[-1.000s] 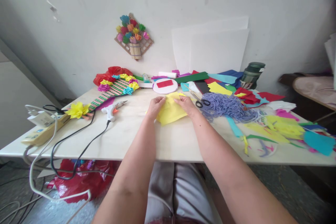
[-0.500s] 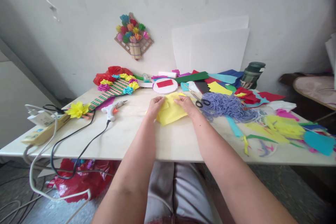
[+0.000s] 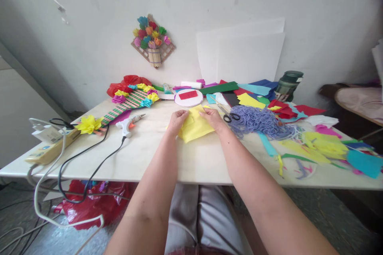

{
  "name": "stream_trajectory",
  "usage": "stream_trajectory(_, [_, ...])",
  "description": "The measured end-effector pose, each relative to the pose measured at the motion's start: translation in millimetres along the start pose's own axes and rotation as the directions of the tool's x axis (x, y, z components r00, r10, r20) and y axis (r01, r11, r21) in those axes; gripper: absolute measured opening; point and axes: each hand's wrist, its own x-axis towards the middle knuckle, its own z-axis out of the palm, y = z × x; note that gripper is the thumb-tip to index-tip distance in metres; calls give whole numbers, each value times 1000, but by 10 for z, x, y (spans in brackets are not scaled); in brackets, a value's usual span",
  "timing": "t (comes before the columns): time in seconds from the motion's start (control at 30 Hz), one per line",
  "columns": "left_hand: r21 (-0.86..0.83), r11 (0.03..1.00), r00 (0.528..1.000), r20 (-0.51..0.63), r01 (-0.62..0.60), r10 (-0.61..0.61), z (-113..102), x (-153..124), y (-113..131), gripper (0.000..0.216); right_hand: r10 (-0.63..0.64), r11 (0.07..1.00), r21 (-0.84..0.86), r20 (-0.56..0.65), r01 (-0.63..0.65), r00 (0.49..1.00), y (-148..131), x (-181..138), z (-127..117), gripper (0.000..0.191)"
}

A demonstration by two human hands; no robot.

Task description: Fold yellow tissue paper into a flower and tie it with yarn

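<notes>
A sheet of yellow crepe paper [image 3: 196, 129] is stretched between my two hands, low over the white table [image 3: 143, 163]. My left hand [image 3: 178, 121] pinches its left side, and my right hand [image 3: 213, 117] pinches its upper right edge. Folds show in the paper between the thumbs; the fingertips behind it are hidden. Just beyond lies a white oval disc [image 3: 179, 101] with a red rectangle [image 3: 188, 95] on it. Black-handled scissors [image 3: 231, 117] rest to the right of my right hand, against a heap of purple yarn [image 3: 257, 121].
Left of my hands lies a glue gun [image 3: 126, 127], its cord running past a power strip [image 3: 52, 149]. A woven piece with paper flowers [image 3: 128, 101] sits behind it. Coloured paper scraps [image 3: 324, 145] cover the right side; a dark green bottle [image 3: 289, 85] stands at the back.
My hands keep the same pinching hold on the yellow paper, with barely any movement. The whole view has shifted very slightly.
</notes>
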Motion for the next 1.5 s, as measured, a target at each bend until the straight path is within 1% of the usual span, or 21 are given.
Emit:
stream_trajectory(0.07, [-6, 1000, 1000, -3, 29, -29, -1, 1, -4, 27, -5, 1000, 18, 2, 5, 1000, 11, 9, -5, 36])
stream_trajectory(0.13, [-4, 999, 999, -12, 46, -46, -3, 2, -7, 27, -23, 1000, 0, -1, 23, 1000, 22, 21, -15, 35])
stream_trajectory(0.3, [-2, 999, 999, -13, 49, -49, -9, 6, -9, 27, -59, 991, -116, 32, 62, 998, 22, 27, -36, 29])
stream_trajectory(0.43, [-39, 998, 998, -5, 58, -58, -9, 14, -18, 28, -71, 987, -140, 71, 81, 995, 27, 23, -34, 31])
stream_trajectory(0.63, [-72, 995, 998, 21, 65, -63, -23, 24, -44, 29, -104, 976, -183, 95, 120, 990, 71, 45, -41, 30])
stream_trajectory(0.9, [-96, 992, 996, 37, 87, -84, -17, 14, -34, 28, -148, 937, -301, 112, 176, 983, 33, 31, -24, 26])
stream_trajectory(1.1, [-114, 987, 993, 37, 118, -114, -23, 25, -55, 27, -172, 911, -359, 117, 203, 978, 53, 43, -40, 28])
stream_trajectory(1.23, [-140, 985, 994, 53, 98, -91, -20, 18, -56, 33, -191, 903, -370, 113, 220, 975, 64, 61, -41, 29])
stream_trajectory(1.37, [-89, 990, 993, 64, 107, -101, -7, -5, -34, 37, -210, 891, -385, 119, 240, 970, 89, 84, -38, 30])
stream_trajectory(1.5, [3, 996, 996, 23, 85, -85, -13, 3, -56, 35, -217, 880, -403, 130, 252, 967, 98, 90, -29, 32])
